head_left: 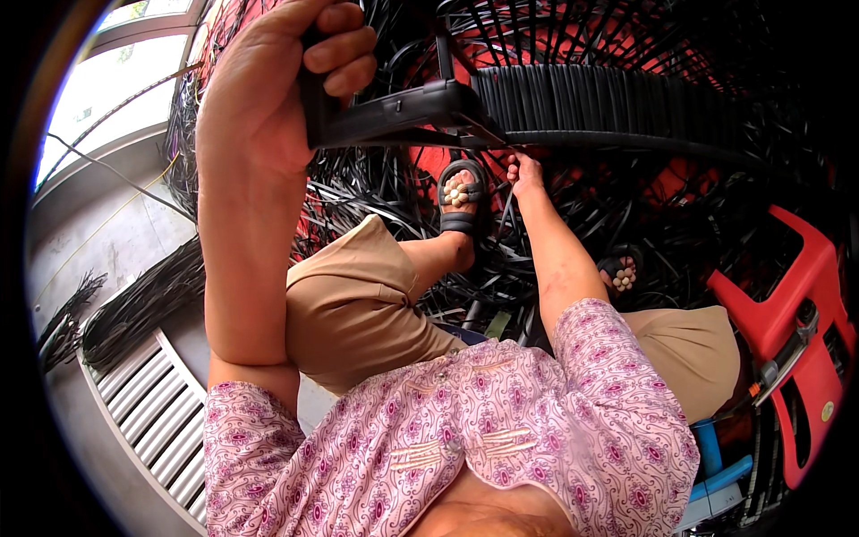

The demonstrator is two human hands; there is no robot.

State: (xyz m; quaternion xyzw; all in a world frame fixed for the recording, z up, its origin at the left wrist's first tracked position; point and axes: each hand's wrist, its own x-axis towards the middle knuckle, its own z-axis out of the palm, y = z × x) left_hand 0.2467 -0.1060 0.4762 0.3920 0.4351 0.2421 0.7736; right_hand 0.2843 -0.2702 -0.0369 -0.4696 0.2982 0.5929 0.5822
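Note:
My left hand (pixel 268 94) is raised at the upper left, its fingers wrapped round the handle of what looks like a black staple gun (pixel 394 115). The gun's nose reaches the lower left edge of a black wicker piece (pixel 599 103), which has a tightly wound band and spokes fanning out above it. Just below that nose, my right hand (pixel 528 173) pinches a thin black weaving strip (pixel 509 210) near the rim. The strip hangs down from the fingers. Where its upper end meets the rim is too small to make out.
Loose black strips (pixel 358 192) lie tangled over a red surface around my sandalled feet. To the right is a red plastic stool (pixel 796 268) with a metal tool on it, and blue piping (pixel 716 470) below. Bundled strips (pixel 148 300) rest by a slatted metal grille (pixel 152 403) at left.

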